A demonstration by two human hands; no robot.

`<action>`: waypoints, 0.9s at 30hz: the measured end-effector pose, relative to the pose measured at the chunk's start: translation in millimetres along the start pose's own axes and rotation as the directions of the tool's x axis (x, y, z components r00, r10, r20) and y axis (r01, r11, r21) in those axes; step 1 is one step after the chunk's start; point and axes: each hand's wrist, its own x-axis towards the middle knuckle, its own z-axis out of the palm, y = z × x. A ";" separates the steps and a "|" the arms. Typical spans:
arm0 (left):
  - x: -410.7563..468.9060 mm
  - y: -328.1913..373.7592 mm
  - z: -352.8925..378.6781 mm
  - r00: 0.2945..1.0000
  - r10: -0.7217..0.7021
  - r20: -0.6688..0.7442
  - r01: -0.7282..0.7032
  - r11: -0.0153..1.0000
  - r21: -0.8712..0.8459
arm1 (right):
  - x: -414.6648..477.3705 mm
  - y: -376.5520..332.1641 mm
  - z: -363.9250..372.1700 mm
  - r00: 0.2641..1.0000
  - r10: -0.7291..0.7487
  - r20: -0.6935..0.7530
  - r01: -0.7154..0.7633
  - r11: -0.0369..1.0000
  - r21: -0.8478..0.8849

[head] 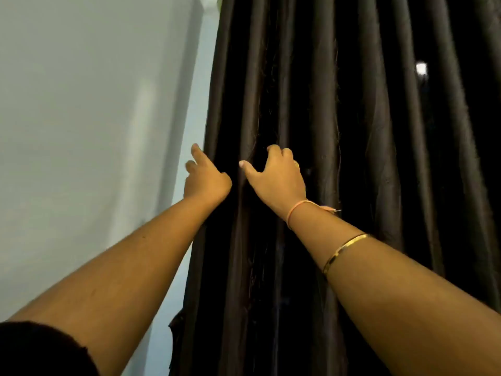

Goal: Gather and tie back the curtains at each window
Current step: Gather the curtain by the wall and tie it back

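Note:
A dark brown pleated curtain (379, 131) hangs in long vertical folds across the right two thirds of the head view. My left hand (207, 180) reaches up at the curtain's left edge, index finger out, its thumb side tucked behind the outer fold. My right hand (276, 177) is just to the right, fingers curled into a fold and thumb spread toward the left hand. The right arm wears a pink thread at the wrist and a gold bangle. No tie-back is in view.
A pale grey-blue wall (81, 131) fills the left side, next to the curtain's edge. A small bright gap (421, 68) shows light through the curtain at the upper right. A white fitting (210, 4) sits at the top by the curtain's edge.

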 end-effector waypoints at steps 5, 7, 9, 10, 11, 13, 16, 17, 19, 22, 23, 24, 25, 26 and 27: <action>2.5 -20.3 -1.1 0.994 0.102 0.045 -0.105 0.992 0.064 | -5.1 -9.1 29.2 0.996 0.080 0.027 -0.078 0.995 -0.059; 4.1 -27.2 -1.7 0.986 0.143 0.084 -0.152 0.983 0.101 | -2.9 -6.1 38.3 0.996 0.078 0.044 -0.074 0.994 -0.086; 5.6 -33.2 -3.4 0.978 0.191 0.086 -0.200 0.973 0.113 | 0.1 -2.8 43.7 0.994 0.035 0.102 -0.027 0.996 -0.081; 7.1 -36.6 -4.2 0.976 0.198 0.089 -0.207 0.973 0.102 | 0.9 -1.8 46.7 0.989 0.005 0.151 0.006 0.997 -0.074; 8.7 -39.9 -6.1 0.976 0.197 0.092 -0.204 0.975 0.083 | 1.8 -2.0 50.2 0.980 -0.028 0.199 0.044 0.996 -0.073; 11.8 -46.4 -11.1 0.976 0.192 0.100 -0.197 0.979 0.046 | 4.7 -6.3 56.7 0.959 -0.079 0.272 0.104 0.991 -0.078; 18.8 -58.4 -21.2 0.970 0.211 0.117 -0.213 0.977 0.007 | 14.2 -23.1 71.2 0.932 -0.128 0.340 0.155 0.986 -0.054; 20.6 -62.7 -24.6 0.970 0.216 0.114 -0.217 0.976 -0.002 | 17.3 -30.7 77.3 0.924 -0.142 0.354 0.166 0.985 -0.039; 23.4 -70.6 -31.2 0.971 0.218 0.094 -0.218 0.976 -0.012 | 22.2 -47.8 89.0 0.915 -0.172 0.364 0.188 0.982 -0.008; 27.3 -81.4 -40.4 0.971 0.229 0.066 -0.229 0.973 -0.006 | 26.4 -70.0 105.5 0.906 -0.215 0.365 0.216 0.976 0.039; 28.4 -83.6 -42.2 0.970 0.236 0.056 -0.235 0.972 -0.016 | 27.9 -74.1 108.9 0.906 -0.223 0.359 0.217 0.975 0.058; 28.9 -85.3 -43.5 0.969 0.242 0.052 -0.241 0.970 -0.021 | 28.0 -76.7 111.0 0.909 -0.223 0.353 0.211 0.975 0.074; 29.4 -86.2 -43.3 0.965 0.254 0.060 -0.254 0.967 -0.020 | 27.6 -77.1 112.7 0.913 -0.220 0.342 0.203 0.976 0.085; 29.0 -86.5 -41.9 0.960 0.268 0.078 -0.268 0.963 -0.019 | 25.8 -75.6 113.2 0.919 -0.212 0.333 0.192 0.977 0.092; 28.0 -87.4 -39.2 0.954 0.283 0.100 -0.282 0.959 -0.027 | 22.6 -72.5 113.1 0.924 -0.204 0.322 0.181 0.978 0.101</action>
